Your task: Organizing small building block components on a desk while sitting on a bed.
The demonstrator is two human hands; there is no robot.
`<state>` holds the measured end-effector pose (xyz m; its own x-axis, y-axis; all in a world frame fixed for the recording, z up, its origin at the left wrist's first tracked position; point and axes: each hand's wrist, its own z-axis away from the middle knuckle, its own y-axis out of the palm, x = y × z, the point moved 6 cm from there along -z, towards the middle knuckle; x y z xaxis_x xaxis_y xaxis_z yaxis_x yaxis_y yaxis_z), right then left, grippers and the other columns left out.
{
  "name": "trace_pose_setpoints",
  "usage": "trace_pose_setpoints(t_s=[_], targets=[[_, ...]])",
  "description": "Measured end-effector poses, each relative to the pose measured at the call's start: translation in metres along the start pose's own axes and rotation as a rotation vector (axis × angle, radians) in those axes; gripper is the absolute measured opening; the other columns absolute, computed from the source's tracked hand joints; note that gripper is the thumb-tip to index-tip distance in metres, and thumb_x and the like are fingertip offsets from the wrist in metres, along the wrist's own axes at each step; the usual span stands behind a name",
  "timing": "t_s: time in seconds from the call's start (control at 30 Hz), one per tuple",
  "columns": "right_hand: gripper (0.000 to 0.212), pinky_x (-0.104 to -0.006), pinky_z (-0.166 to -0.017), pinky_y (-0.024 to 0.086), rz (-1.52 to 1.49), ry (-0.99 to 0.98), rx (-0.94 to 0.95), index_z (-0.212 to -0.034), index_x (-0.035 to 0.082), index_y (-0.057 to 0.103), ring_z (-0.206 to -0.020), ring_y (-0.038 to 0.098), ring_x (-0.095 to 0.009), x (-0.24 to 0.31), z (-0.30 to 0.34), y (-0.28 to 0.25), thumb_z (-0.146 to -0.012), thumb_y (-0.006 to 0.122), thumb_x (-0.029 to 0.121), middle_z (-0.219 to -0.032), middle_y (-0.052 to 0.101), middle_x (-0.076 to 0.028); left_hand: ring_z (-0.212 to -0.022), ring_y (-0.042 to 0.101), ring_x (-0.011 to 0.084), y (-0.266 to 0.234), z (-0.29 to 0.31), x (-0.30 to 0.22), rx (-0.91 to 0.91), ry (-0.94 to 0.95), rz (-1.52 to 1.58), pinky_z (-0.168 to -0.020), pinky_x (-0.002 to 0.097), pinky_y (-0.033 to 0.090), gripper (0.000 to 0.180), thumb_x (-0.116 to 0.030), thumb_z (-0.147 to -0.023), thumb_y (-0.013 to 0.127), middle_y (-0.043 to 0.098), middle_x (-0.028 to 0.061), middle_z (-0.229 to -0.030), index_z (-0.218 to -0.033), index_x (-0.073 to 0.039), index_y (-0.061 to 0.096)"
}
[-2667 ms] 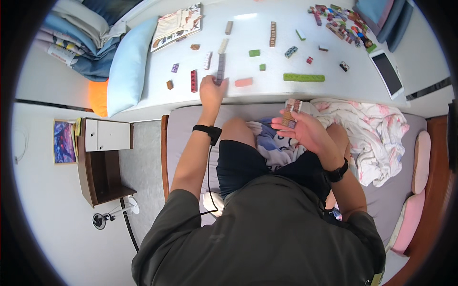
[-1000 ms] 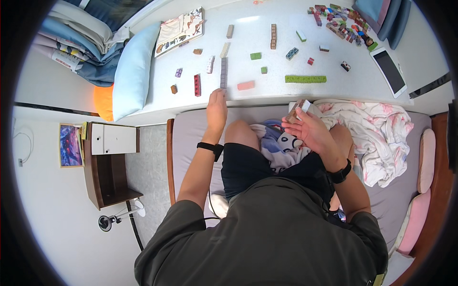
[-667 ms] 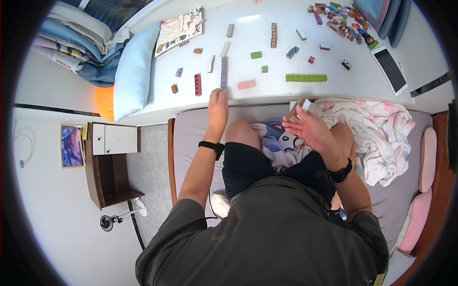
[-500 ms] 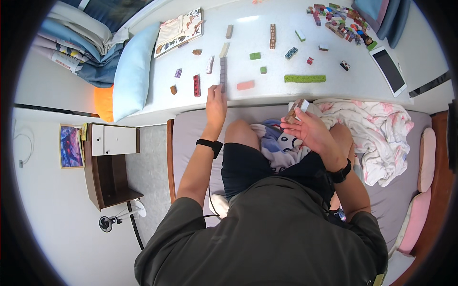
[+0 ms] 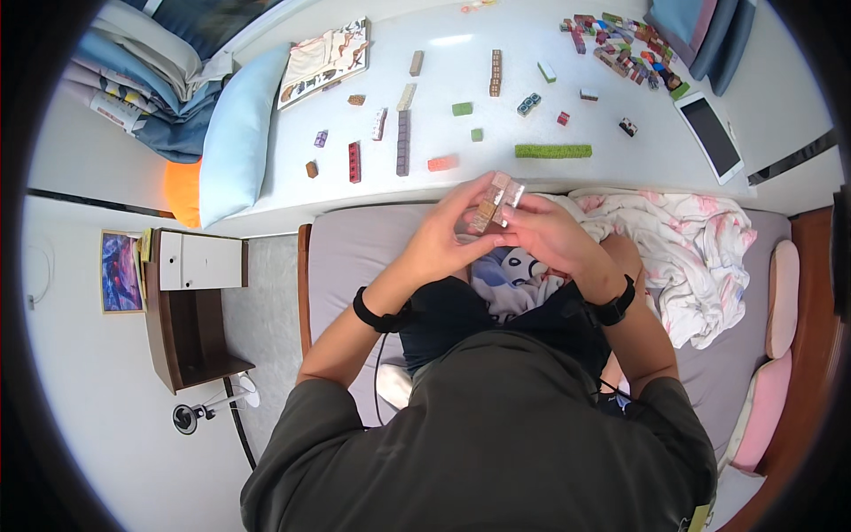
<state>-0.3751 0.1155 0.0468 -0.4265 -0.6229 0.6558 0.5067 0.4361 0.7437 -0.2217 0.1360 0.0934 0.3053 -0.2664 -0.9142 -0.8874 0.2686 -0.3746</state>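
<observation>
The left hand (image 5: 443,238) and right hand (image 5: 557,238) both pinch a small block piece (image 5: 495,204) between them, near the white ledge (image 5: 620,167). It looks light and hard — maybe its bits could pop apart — so the sides seem best to hold.

Brown-and-pale block cluster (image 5: 495,204), tilted, between left hand (image 5: 444,238) and right hand (image 5: 556,236)

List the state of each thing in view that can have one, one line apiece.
Block cluster: held between left grip and right grip
Gray-purple block bar: lying flat, untouched
Block pile: loosely heaped
White-edged device: screen dark
White blanket: crumpled
White cabinet doors: shut
Desk lamp: on or off, cannot tell
</observation>
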Motion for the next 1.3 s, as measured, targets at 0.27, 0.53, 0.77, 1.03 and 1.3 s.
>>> trace_pose_setpoints(t_s=[0.27, 0.53, 0.77, 1.03, 1.3], targets=[[0.046, -0.0416, -0.112, 0.053, 0.175, 0.029, 0.065, -0.154, -0.003, 0.044, -0.131, 0.062, -0.024, 0.014, 0.000, 0.024, -0.112, 0.053, 0.013, -0.144, 0.061, -0.014, -0.133, 0.059, 0.0225, -0.005, 0.011, -0.018, -0.087, 0.013, 0.288, -0.113, 0.0384, 0.046, 0.079, -0.004, -0.089, 0.080, 0.059, 0.0121, -0.147, -0.160, -0.002, 0.043], [0.039, -0.0393, -0.098, 0.062, 0.419, 0.042, -0.085, -0.139, -0.004, 0.054, -0.110, 0.072, -0.021, 0.014, -0.005, 0.011, -0.109, 0.061, 0.019, -0.123, 0.068, -0.016, -0.115, 0.064, 0.0135, -0.014, 0.011, 0.007, -0.214, -0.135, 0.429, -0.107, 0.0311, 0.048, 0.056, 0.002, -0.097, 0.070, 0.069, 0.0057, -0.126, -0.151, 0.001, 0.053], [0.034, -0.0283, -0.077, 0.057, 0.661, -0.044, -0.212, -0.118, -0.004, 0.068, -0.089, 0.067, -0.012, 0.014, -0.006, -0.009, -0.101, 0.072, 0.025, -0.099, 0.071, -0.008, -0.116, 0.065, 0.0134, -0.013, 0.028, 0.036, -0.212, -0.285, 0.695, -0.102, 0.0295, 0.049, 0.053, 0.003, -0.099, 0.069, 0.070, 0.0067, -0.128, -0.150, -0.002, 0.055], [0.038, -0.0352, -0.082, 0.056, 1.154, -0.208, -0.605, -0.118, -0.001, 0.073, -0.088, 0.071, -0.022, 0.057, 0.011, -0.122, -0.094, 0.077, 0.027, -0.098, 0.075, -0.014, -0.112, 0.066, 0.0135, -0.016, 0.062, 0.085, -0.291, -0.413, 0.840, -0.100, 0.0292, 0.052, 0.049, 0.006, -0.096, 0.070, 0.071, 0.0061, -0.122, -0.144, 0.001, 0.060], [0.032, -0.0448, -0.093, 0.056, 1.737, -0.390, -0.928, -0.116, 0.005, 0.074, -0.109, 0.069, -0.035, 0.190, 0.021, -0.219, -0.088, 0.078, 0.020, -0.112, 0.073, -0.017, -0.108, 0.064, 0.0129, -0.031, 0.081, 0.103, -0.400, -0.420, 0.808, -0.100, 0.0285, 0.050, 0.040, 0.006, -0.094, 0.072, 0.071, 0.0033, -0.116, -0.133, 0.000, 0.065]])
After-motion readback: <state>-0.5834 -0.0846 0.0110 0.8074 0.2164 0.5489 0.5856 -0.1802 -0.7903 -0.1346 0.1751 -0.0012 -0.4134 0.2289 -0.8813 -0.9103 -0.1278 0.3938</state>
